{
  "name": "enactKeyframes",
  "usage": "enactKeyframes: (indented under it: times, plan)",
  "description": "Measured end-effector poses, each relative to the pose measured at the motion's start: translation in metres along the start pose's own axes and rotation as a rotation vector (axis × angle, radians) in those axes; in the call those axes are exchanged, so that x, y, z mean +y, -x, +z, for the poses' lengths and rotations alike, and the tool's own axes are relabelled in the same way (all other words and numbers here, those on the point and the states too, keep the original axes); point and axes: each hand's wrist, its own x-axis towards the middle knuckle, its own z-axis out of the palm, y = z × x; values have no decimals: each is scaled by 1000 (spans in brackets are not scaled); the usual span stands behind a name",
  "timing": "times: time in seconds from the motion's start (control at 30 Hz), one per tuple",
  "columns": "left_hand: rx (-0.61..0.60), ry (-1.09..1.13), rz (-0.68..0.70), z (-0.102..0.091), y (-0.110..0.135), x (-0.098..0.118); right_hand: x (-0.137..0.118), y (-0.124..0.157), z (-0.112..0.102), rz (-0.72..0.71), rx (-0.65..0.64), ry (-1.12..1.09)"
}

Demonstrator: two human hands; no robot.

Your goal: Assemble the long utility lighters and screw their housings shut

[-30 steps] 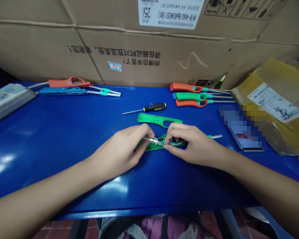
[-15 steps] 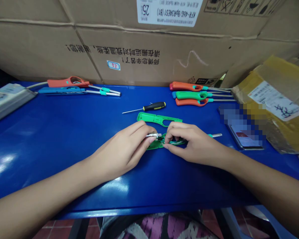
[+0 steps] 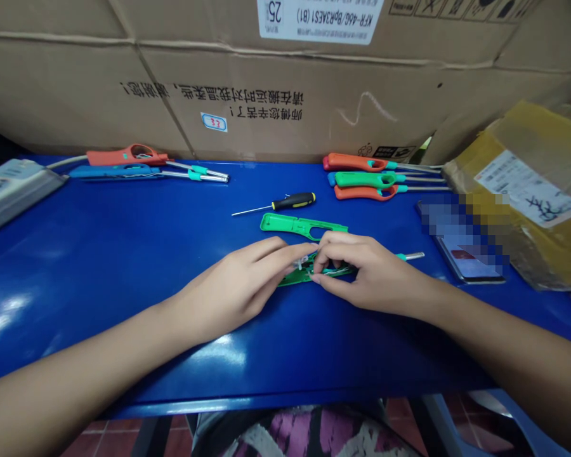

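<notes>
An opened green lighter body [image 3: 299, 274] lies on the blue table [image 3: 124, 254], its metal nozzle [image 3: 412, 256] pointing right. My left hand [image 3: 240, 285] pinches a small clear and metal part [image 3: 301, 261] over the body's middle. My right hand [image 3: 361, 270] rests on the body, fingers curled round its wires and holding it down. The loose green cover half [image 3: 303, 225] lies just behind my hands.
A black-and-yellow screwdriver [image 3: 285, 204] lies behind the cover. Three lighters [image 3: 375, 180] lie at the back right, two more [image 3: 133, 163] at the back left. A phone [image 3: 466, 257] and a yellow parcel [image 3: 528, 190] sit right; a cardboard box [image 3: 266, 76] stands behind.
My left hand has moved the small part rightward along the green body, closer to my right fingers. My right hand has stayed on the body.
</notes>
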Motion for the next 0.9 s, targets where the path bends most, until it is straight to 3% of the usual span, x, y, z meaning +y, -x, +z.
enactKeyframes:
  times: [0.33,0.9]
  plan:
    - [-22,64,-80,1,1,0,-3,-1,-1,14,7,-9]
    - [5,2,-22,2,-3,1,-3,-2,-2,24,21,-47]
